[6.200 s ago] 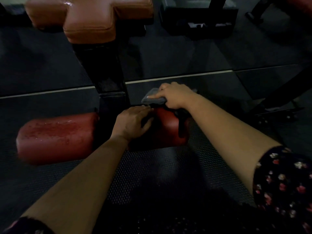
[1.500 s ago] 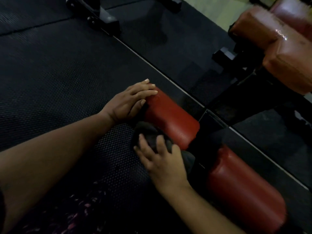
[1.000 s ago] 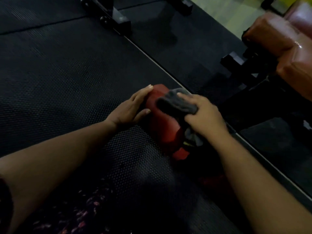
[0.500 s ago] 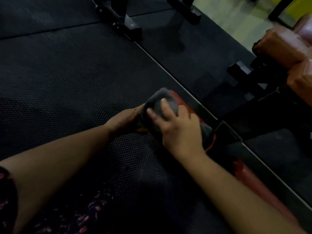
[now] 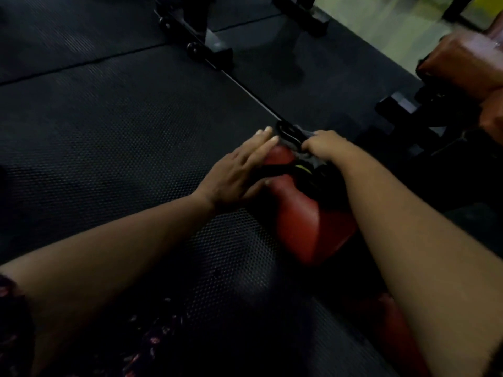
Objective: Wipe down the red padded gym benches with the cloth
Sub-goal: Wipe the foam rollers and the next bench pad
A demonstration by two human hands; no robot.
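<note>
A red padded roller (image 5: pixel 304 213) lies low on the dark floor mat at centre right, its length running from far left to near right. A dark grey cloth (image 5: pixel 295 140) is bunched over its far end. At the far right edge, well apart, sits another red-brown padded bench (image 5: pixel 468 63), its surface glossy.

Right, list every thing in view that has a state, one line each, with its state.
left hand: fingers straight, resting flat on the near red roller pad.
right hand: fingers curled, gripping the cloth at the pad's far end.
cloth: bunched, pressed against the pad's end.
near red roller pad: lying low over the black floor mat, under both hands.
upper red bench pad: untouched, blurred.
</note>
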